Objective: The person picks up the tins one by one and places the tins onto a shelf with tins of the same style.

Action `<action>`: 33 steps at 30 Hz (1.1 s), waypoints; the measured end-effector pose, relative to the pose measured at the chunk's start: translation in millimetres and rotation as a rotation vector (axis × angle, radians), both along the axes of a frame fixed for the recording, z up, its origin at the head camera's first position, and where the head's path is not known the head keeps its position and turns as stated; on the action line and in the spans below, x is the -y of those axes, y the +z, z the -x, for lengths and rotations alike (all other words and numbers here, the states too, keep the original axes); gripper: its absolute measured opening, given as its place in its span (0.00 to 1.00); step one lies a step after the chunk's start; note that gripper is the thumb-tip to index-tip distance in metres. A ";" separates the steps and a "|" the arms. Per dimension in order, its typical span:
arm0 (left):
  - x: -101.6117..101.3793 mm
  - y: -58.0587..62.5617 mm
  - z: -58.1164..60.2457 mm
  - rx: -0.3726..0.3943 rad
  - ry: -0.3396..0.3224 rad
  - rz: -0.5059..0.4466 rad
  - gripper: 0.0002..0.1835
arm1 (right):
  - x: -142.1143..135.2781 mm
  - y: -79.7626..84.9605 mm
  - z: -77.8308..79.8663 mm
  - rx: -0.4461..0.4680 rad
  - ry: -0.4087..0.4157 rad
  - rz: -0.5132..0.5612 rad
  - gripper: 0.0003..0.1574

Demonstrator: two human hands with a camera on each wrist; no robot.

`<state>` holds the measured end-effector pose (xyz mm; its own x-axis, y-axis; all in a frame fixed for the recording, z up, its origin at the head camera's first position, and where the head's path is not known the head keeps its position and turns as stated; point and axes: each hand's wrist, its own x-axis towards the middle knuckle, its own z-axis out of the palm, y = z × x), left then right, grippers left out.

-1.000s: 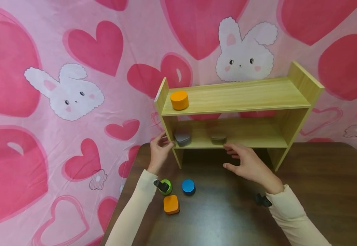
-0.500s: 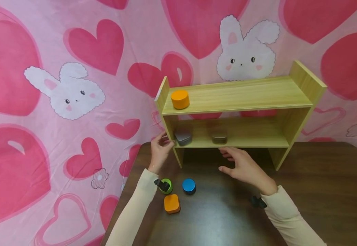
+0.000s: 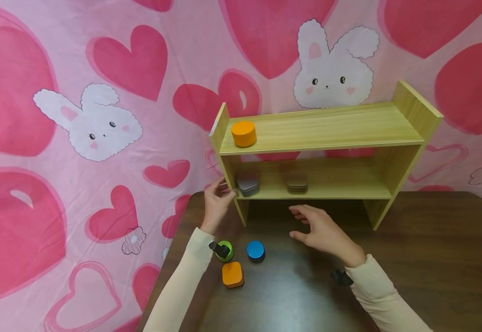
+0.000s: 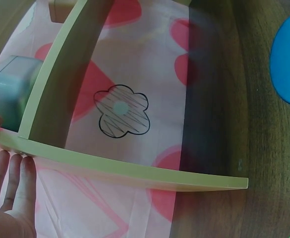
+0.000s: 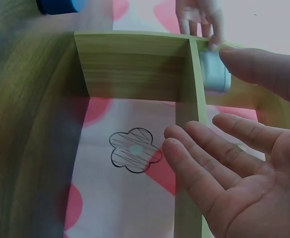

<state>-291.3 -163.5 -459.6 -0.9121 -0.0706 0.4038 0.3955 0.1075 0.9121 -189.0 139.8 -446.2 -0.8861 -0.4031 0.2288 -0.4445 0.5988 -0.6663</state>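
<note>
Head view alone shows the orange cylinder [image 3: 244,134] atop the shelf [image 3: 332,130].

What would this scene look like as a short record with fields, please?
Left hand: grips the left side panel of the wooden rack
Right hand: holds nothing, in front of the rack
Upper board: orange round tin at the left end
Lower board: grey tin at the left end, smaller grey-brown tin to its right
Table: blue round tin, orange square tin, green round tin partly hidden by the wrist camera
Backdrop: pink, with hearts and white rabbits
</note>
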 end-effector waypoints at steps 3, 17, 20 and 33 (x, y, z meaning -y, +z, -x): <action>-0.9 0.6 -0.1 -0.006 0.000 -0.006 0.27 | 3.2 -4.4 -0.9 -0.005 0.007 0.001 0.36; -0.2 0.9 -0.9 -0.005 -0.002 -0.005 0.27 | 28.5 -21.2 -10.8 -0.034 0.061 -0.006 0.35; -0.3 0.4 -0.4 -0.006 -0.004 -0.008 0.27 | 32.2 -24.8 -11.9 -0.038 0.081 -0.008 0.35; 0.0 0.5 0.5 -0.003 0.011 0.017 0.26 | 55.9 -39.0 -20.5 -0.019 0.125 -0.022 0.35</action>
<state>-291.8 -163.5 -459.1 -0.9101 -0.0738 0.4078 0.3969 0.1279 0.9089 -168.5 83.9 -485.2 -0.8240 -0.5156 0.2349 -0.5293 0.5524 -0.6440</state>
